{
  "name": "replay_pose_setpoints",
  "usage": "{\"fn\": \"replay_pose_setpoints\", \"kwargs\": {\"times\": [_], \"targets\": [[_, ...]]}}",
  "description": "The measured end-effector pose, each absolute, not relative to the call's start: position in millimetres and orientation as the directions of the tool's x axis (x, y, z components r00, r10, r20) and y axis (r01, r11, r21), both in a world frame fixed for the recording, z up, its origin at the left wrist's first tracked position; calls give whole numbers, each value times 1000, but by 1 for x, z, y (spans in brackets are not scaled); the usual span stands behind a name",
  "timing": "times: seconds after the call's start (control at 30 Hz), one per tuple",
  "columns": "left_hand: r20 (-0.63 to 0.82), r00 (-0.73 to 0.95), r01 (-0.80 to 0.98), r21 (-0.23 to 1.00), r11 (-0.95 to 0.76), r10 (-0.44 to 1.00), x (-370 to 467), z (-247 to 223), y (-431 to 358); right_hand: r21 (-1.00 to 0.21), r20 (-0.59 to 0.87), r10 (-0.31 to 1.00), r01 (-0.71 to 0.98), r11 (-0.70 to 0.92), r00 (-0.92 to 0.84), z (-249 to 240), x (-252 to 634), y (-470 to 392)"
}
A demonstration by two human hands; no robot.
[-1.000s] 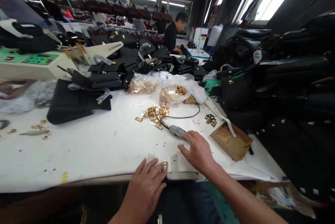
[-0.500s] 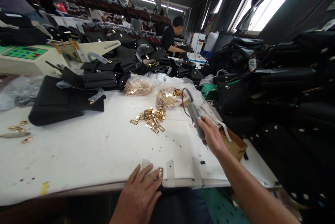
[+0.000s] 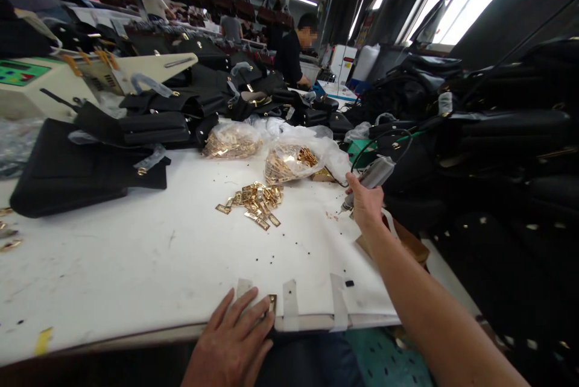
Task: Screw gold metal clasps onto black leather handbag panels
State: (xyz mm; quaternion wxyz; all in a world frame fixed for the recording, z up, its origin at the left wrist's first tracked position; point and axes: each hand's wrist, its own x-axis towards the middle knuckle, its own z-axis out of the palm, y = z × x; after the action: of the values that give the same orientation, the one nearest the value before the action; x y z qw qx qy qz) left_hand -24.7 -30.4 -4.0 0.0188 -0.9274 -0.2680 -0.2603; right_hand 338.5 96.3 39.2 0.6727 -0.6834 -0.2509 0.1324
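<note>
My right hand (image 3: 367, 206) is wrapped round a grey electric screwdriver (image 3: 380, 171) with a black cable at its back end. The tool slants, its tip low over the table by a few tiny copper-coloured pieces (image 3: 332, 216), perhaps screws. At the front table edge my left hand (image 3: 233, 333) lies flat with fingers spread. Its fingertips touch a small gold metal plate (image 3: 272, 302), partly hidden under them. A heap of similar gold plates (image 3: 260, 199) lies farther back on the white table (image 3: 190, 254).
Behind the heap sit two clear plastic bags (image 3: 233, 141) of gold hardware. Black leather bags (image 3: 90, 161) lie at left, and more are piled at right. A brown cardboard box (image 3: 409, 242) stands by my right forearm. Another person (image 3: 289, 52) works in the background.
My right hand has moved right and away from me with the screwdriver, which now leans the other way. My left hand stays on the plate. The view has shifted slightly.
</note>
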Motion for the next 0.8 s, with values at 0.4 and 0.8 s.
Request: {"fn": "replay_pose_setpoints", "kwargs": {"times": [0.4, 0.8], "targets": [[496, 686, 514, 188, -837, 533, -24, 2, -32, -975, 189, 544, 222, 6, 817, 43, 329, 98], [294, 649, 554, 450, -700, 702, -20, 4, -49, -911, -60, 884, -388, 142, 464, 67, 201, -15]]}}
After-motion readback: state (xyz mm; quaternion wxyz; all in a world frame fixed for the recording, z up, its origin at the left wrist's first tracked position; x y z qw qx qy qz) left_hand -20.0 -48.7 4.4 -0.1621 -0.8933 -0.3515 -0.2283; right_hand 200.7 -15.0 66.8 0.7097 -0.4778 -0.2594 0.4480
